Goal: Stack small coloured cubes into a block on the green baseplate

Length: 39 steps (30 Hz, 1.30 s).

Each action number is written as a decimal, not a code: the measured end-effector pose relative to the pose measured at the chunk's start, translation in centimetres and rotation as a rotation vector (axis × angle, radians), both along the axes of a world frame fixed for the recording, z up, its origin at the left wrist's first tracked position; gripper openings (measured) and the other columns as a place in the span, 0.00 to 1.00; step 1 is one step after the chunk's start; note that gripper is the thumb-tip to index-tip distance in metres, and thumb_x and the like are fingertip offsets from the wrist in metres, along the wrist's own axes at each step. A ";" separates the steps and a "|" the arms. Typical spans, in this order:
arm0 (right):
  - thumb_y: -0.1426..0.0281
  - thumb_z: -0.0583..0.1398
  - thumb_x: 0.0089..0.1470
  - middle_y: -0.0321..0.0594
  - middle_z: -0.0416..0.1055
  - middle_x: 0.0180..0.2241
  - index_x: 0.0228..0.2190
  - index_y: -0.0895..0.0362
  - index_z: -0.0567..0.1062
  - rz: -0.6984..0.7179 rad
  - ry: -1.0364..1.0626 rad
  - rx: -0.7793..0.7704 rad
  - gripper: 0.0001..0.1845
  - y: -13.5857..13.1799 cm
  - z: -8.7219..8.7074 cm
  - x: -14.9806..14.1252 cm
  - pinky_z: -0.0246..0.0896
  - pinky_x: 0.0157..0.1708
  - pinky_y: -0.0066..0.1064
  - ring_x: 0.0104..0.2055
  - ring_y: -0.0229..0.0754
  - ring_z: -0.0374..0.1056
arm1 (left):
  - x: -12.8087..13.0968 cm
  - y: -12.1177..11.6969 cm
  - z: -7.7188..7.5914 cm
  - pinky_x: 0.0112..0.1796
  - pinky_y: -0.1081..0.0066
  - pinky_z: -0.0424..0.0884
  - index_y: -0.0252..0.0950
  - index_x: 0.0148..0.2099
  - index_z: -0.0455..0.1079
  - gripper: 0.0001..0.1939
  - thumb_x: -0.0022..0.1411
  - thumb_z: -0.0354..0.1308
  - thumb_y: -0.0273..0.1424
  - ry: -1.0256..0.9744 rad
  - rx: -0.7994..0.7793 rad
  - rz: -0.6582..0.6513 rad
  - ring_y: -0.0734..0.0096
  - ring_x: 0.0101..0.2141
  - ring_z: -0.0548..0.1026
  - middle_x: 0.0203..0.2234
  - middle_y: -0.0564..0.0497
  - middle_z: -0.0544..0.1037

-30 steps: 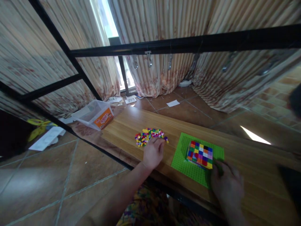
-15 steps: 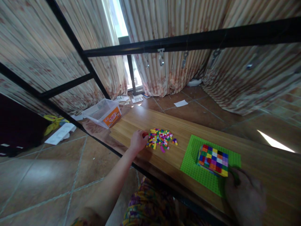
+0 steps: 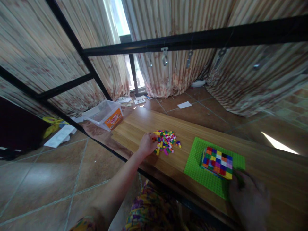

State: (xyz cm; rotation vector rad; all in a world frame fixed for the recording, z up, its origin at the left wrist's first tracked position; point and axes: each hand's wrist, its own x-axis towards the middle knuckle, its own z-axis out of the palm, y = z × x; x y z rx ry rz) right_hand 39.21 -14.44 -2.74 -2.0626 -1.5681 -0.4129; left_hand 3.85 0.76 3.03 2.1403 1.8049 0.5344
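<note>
My left hand (image 3: pixel 147 144) is at the left edge of a loose pile of small coloured toy bricks (image 3: pixel 166 140). Its fingers are curled together at the tips, and whatever they pinch is too small to make out. On the right lies a green baseplate (image 3: pixel 192 162), bearing a low rectangular block of multicoloured bricks (image 3: pixel 218 162) stacked together. My right hand (image 3: pixel 250 195), dim and blurred, grips the baseplate's near right corner, thumb and fingers curved around it close to the brick block.
A wooden bench top (image 3: pixel 144 120) carries everything. At its far left end stands a clear plastic bin (image 3: pixel 99 117) with an orange label. Black metal bars (image 3: pixel 144 47) cross in front of striped curtains (image 3: pixel 192 19). White paper (image 3: pixel 184 105) lies on the tiled floor.
My left hand has shifted slightly right, further over the brick pile's left edge. My right hand stays by the baseplate, and the view has moved a little.
</note>
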 end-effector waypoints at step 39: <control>0.58 0.48 0.59 0.54 0.74 0.42 0.39 0.63 0.77 -0.003 0.019 0.000 0.25 0.0 0.2 -0.2 0.60 0.46 0.45 0.44 0.55 0.69 | -0.8 -0.2 0.5 0.52 0.61 0.64 0.40 0.43 0.74 0.09 0.58 0.59 0.30 0.089 0.005 -0.083 0.61 0.49 0.70 0.49 0.49 0.75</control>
